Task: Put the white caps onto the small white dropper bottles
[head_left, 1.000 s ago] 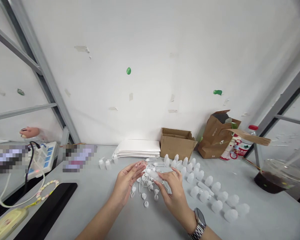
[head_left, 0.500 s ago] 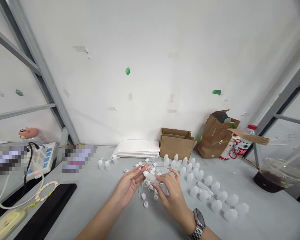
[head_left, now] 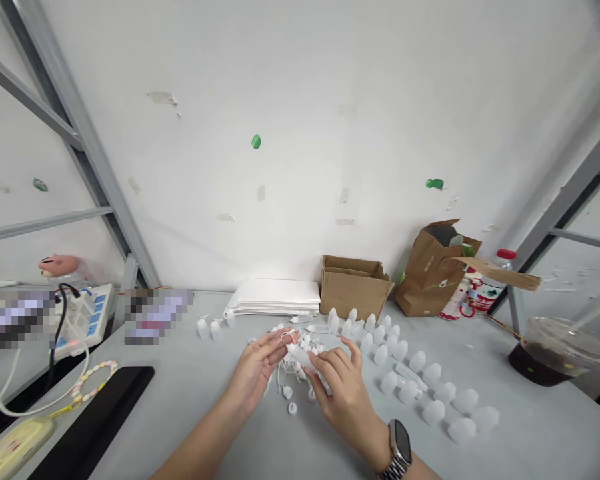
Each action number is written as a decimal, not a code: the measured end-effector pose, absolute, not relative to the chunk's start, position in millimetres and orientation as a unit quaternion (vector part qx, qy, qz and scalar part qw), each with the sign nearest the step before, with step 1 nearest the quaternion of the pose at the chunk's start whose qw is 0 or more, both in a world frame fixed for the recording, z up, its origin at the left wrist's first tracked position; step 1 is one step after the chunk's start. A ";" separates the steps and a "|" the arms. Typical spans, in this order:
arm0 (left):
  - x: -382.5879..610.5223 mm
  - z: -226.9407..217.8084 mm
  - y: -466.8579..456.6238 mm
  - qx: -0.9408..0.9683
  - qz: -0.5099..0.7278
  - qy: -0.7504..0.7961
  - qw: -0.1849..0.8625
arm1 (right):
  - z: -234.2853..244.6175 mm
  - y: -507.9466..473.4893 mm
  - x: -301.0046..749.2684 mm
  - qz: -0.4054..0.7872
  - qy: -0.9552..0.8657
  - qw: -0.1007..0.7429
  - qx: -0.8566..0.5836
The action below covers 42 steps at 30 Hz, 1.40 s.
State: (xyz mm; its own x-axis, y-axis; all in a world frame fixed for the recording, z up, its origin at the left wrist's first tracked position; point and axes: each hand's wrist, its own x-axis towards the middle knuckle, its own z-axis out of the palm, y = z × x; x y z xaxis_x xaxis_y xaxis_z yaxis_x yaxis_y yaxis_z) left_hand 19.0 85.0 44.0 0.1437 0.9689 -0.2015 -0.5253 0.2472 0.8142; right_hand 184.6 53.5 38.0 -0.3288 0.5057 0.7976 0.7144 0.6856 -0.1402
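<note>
My right hand (head_left: 341, 390) grips a small translucent white plastic bottle (head_left: 300, 357) lying sideways, its tip pointing left. My left hand (head_left: 256, 372) meets it at that tip, with thumb and forefinger pinched on a small white cap (head_left: 287, 340). Both hands hover just above a pile of loose white caps and stoppers (head_left: 295, 387) on the grey table (head_left: 205, 413). To the right of my hands, several capped white bottles (head_left: 420, 383) stand in rows.
A small open cardboard box (head_left: 355, 285) and a stack of white sheets (head_left: 275, 297) sit by the wall. A brown paper bag (head_left: 440, 267), a red-capped bottle (head_left: 490, 287) and a lidded cup of dark drink (head_left: 555, 353) stand at right. A power strip (head_left: 83, 317) and black pad (head_left: 95, 420) lie at left.
The hands have drawn slightly closer to me and lower. My left fingers went from spread to pinched at the bottle's tip.
</note>
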 end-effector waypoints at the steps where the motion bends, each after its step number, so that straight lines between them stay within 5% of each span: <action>1: 19.8 44.9 84.2 0.305 0.540 0.378 0.687 | 38.4 52.9 183.8 -0.131 -0.807 0.436 -0.376; 14: 28.7 39.2 77.5 0.353 0.563 0.384 0.641 | 31.8 50.9 180.6 -0.179 -0.804 0.420 -0.381; 28: 27.8 46.2 79.7 0.339 0.526 0.344 0.700 | 35.8 50.2 179.9 -0.130 -0.790 0.453 -0.392; 36: 28.7 41.6 80.6 0.437 0.557 0.410 0.575 | 36.0 63.9 177.9 -0.142 -0.799 0.408 -0.418; 42: 21.6 46.1 69.2 0.553 0.655 0.426 0.289 | 50.4 122.7 166.6 -0.021 -0.749 0.405 -0.525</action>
State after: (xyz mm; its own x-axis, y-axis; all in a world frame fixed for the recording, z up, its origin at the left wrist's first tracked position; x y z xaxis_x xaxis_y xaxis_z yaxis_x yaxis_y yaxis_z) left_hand 21.6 69.2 46.1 -0.2213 0.8497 0.4786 0.0926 -0.4703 0.8777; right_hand 166.6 122.7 50.4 -0.1217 0.7685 0.6281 0.8029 0.4483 -0.3930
